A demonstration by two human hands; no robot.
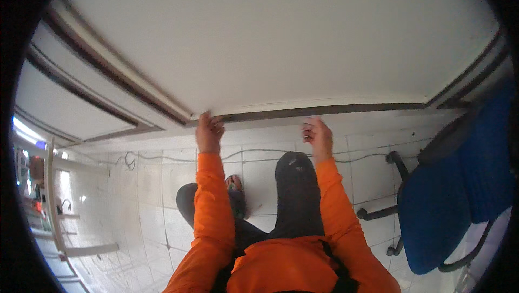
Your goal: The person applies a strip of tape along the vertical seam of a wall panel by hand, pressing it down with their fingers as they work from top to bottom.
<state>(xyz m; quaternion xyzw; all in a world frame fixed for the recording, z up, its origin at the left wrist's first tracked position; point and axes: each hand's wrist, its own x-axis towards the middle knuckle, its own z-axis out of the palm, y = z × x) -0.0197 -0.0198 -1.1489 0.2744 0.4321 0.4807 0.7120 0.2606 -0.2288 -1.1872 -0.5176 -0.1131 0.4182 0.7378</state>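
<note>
A large white wall panel fills the upper view, bordered along its bottom by a dark brown strip. Above that strip runs a thin cream edging. At the strip's left end, near the panel's lower corner, my left hand has its fingers against the edge; whether they pinch anything is unclear. My right hand is just below the strip, farther right, with its fingers curled. Blur hides whether something thin lies in it.
A blue office chair on castors stands at the right. Along the white tiled floor runs a thin grey cable, looped at the left. White furniture with several items is at the far left. My bent knee is below the panel.
</note>
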